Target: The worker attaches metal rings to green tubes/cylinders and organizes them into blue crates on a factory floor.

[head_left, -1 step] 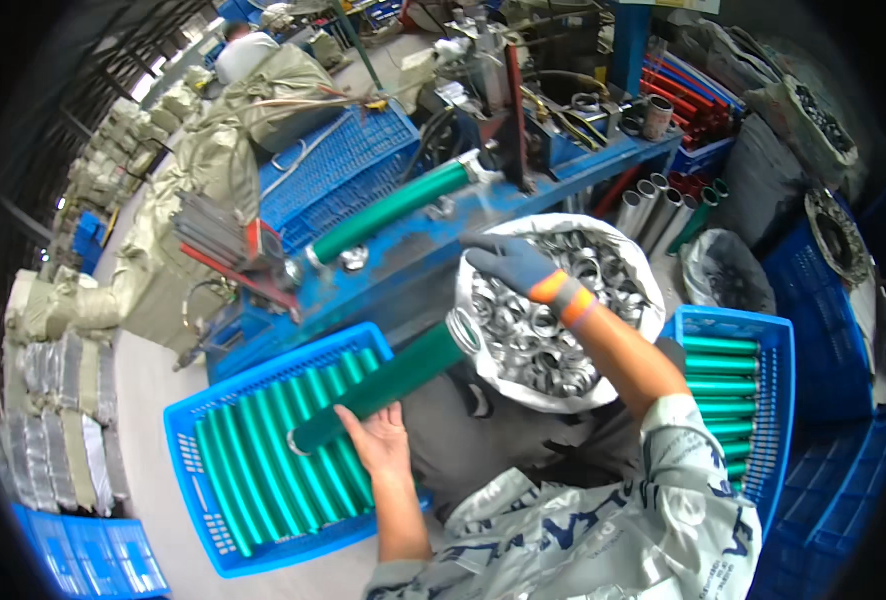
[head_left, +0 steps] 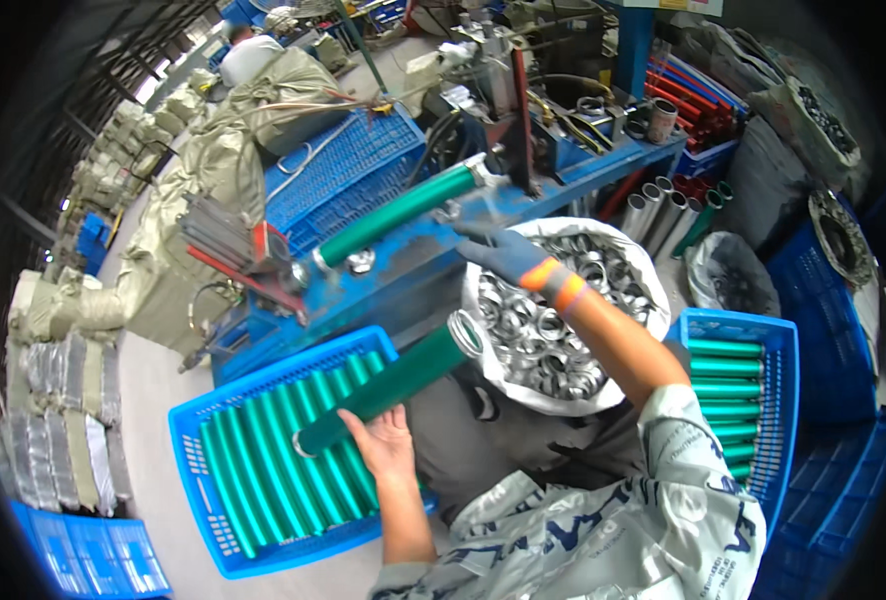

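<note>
My bare left hand (head_left: 387, 445) supports a loose green metal tube (head_left: 398, 385), thumb on the near side and fingers beneath. The tube slants up to the right, with a silvery ring-like end facing the sack. In a dark glove with an orange cuff, my right hand (head_left: 506, 254) reaches over the left rim of a white sack (head_left: 653, 268) full of shiny metal rings (head_left: 548, 335). Its fingers stretch toward the bench and nothing shows in them. A second green tube (head_left: 398, 215) lies in a fixture on the blue workbench (head_left: 403, 270).
Below the left hand stands a blue crate (head_left: 188, 480) of green tubes; another blue crate (head_left: 785, 400) of them stands at right. Bare metal tubes (head_left: 668, 215) stand beyond the sack. A red-and-steel clamp (head_left: 248, 260) sits at the bench's left end. A person (head_left: 250, 58) is far back left.
My right hand has shifted slightly toward the bench. The whole view has moved a little; the left hand still holds the green tube.
</note>
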### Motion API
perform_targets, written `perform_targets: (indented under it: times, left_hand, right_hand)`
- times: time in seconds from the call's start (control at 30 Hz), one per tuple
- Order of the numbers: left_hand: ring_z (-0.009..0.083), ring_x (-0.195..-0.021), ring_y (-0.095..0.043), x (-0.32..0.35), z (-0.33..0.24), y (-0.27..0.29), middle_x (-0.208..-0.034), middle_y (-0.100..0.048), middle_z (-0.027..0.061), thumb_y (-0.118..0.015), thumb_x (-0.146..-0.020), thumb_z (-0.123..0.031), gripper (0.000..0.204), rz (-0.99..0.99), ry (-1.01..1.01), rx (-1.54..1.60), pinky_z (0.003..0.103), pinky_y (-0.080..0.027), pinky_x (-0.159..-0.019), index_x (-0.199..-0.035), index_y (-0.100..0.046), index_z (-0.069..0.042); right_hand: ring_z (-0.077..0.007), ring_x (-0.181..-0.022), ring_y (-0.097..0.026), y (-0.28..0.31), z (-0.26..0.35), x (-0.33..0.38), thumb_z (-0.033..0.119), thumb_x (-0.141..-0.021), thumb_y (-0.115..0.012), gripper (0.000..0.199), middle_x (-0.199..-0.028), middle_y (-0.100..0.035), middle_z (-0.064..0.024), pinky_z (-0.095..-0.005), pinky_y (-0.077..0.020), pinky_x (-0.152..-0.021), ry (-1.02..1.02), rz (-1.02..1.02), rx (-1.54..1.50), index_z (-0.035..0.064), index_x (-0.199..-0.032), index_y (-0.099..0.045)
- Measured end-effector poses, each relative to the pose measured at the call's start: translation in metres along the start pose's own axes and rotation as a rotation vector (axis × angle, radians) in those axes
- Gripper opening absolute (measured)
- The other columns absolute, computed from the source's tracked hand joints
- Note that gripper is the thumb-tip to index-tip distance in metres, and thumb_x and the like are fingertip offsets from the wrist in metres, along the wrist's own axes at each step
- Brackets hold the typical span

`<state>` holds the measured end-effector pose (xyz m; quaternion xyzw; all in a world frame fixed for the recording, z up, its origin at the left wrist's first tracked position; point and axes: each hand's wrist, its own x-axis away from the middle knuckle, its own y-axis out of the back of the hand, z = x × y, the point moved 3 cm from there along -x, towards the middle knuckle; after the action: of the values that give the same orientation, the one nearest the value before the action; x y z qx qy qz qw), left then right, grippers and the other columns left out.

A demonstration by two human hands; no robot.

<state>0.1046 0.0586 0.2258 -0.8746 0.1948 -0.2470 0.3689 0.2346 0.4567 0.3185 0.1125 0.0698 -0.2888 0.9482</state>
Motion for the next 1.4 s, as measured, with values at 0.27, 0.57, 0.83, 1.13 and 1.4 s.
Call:
perform_targets:
  times: [0.27,0.57,0.83,1.13,1.4]
  left_hand:
    - [0.0303,-0.146,-0.064,0.031,-0.053,0.035,-0.156,-0.069,0.0132,-0.072,-0.118,-0.047,0.057,-0.015,-0.05,0.033,0.045,-0.055,-0.121,-0.154,-0.064,-0.004]
    - [0.0335,-0.15,-0.061,-0.001,-0.04,0.065,-0.158,-0.066,0.0174,-0.074,-0.119,-0.036,0.052,-0.107,-0.037,-0.084,0.052,-0.054,-0.124,-0.155,-0.06,-0.001]
    - [0.0381,-0.164,-0.05,-0.161,0.081,-0.099,-0.176,-0.052,0.0133,-0.083,-0.113,-0.034,0.078,0.166,0.121,-0.161,0.065,-0.039,-0.138,-0.174,-0.044,-0.007]
    - [0.0387,-0.14,-0.072,-0.405,0.102,-0.19,-0.148,-0.072,0.0206,-0.095,-0.103,-0.036,0.072,-0.018,0.006,-0.139,0.055,-0.061,-0.119,-0.155,-0.063,0.002]
    - [0.0522,-0.141,-0.071,-0.415,0.118,-0.179,-0.154,-0.068,0.036,-0.089,-0.106,-0.048,0.083,-0.013,0.121,-0.296,0.061,-0.06,-0.118,-0.16,-0.056,0.007]
  right_hand:
    - [-0.0366,-0.154,-0.057,-0.08,-0.057,-0.201,0.021,-0.109,-0.059,0.045,-0.152,-0.067,-0.008,-0.0591,-0.0458,-0.126,0.238,-0.416,1.348,0.0236,-0.153,-0.066]
    - [-0.0358,-0.141,-0.063,-0.066,-0.038,-0.21,0.017,-0.097,-0.076,0.055,-0.146,-0.071,-0.0111,-0.0673,-0.0492,-0.112,0.418,-0.357,1.305,0.0192,-0.151,-0.067]
    - [-0.028,-0.139,-0.069,0.061,0.125,0.019,0.008,-0.096,-0.077,0.088,-0.159,-0.067,-0.0189,-0.0421,-0.056,-0.119,0.551,-0.424,-0.214,-0.0045,-0.176,-0.042]
    - [-0.0258,-0.1,-0.079,0.134,0.1,0.337,0.043,-0.101,-0.086,0.073,-0.123,-0.077,-0.0176,-0.039,-0.067,-0.082,0.171,-0.855,-0.165,-0.0016,-0.153,-0.06]
    - [-0.0234,-0.095,-0.08,0.145,0.092,0.414,0.034,-0.106,-0.084,0.061,-0.127,-0.079,-0.0161,-0.0365,-0.0657,-0.08,-0.139,-1.065,-0.063,0.0012,-0.153,-0.063]
